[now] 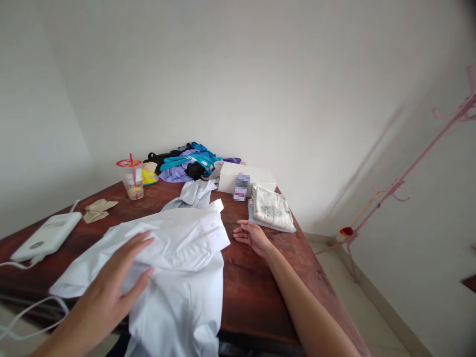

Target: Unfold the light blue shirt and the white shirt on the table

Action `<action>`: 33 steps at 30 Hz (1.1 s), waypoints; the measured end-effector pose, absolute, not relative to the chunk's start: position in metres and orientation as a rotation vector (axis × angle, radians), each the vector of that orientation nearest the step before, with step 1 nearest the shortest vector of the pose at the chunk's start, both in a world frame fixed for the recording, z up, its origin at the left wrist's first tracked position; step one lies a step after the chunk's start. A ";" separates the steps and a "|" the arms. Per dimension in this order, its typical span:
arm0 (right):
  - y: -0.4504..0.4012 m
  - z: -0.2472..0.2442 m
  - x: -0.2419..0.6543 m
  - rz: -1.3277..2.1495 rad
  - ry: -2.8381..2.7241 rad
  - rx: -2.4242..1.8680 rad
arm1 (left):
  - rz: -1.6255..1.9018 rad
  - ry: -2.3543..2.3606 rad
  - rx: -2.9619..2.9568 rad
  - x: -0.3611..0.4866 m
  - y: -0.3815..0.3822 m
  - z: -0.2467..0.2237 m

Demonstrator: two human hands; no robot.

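Observation:
A white button-up shirt (182,292) lies spread over the dark wooden table (253,292), its lower part hanging past the front edge. Its buttoned cuff (217,233) points right. Over the shirt's left part is my left hand (121,270), fingers stretched and thumb apart, gripping nothing; whether it touches the cloth I cannot tell. My right hand (253,237) is just right of the cuff, above the bare wood, with its fingers extended and nothing in them. Beyond it sits a folded cream garment with a grey print (273,208), stacked on a light blue folded cloth (288,229).
Behind are a white box (260,173) and a heap of clothes (193,161). At left stand a plastic cup with straw (134,186), a crumpled brown napkin (98,209) and a white power bank (48,237) with cable. A pink coat rack (394,188) leans at right.

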State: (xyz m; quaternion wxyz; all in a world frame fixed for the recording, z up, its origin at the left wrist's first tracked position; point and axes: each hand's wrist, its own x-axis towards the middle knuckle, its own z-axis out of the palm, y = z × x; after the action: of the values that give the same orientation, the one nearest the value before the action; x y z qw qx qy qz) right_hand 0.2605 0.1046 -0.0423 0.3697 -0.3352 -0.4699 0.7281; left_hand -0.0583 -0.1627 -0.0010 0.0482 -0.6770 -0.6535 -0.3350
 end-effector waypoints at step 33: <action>0.075 -0.026 0.253 2.064 -1.588 -0.674 | -2.176 -2.353 -1.816 0.002 -0.035 0.041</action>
State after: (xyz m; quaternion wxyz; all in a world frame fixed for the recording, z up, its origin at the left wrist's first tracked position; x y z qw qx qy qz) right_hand 0.2534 0.0752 -0.0261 0.2237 -0.2441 -0.5755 0.7478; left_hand 0.0019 -0.0352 0.0405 -0.2679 -0.4750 -0.6154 -0.5692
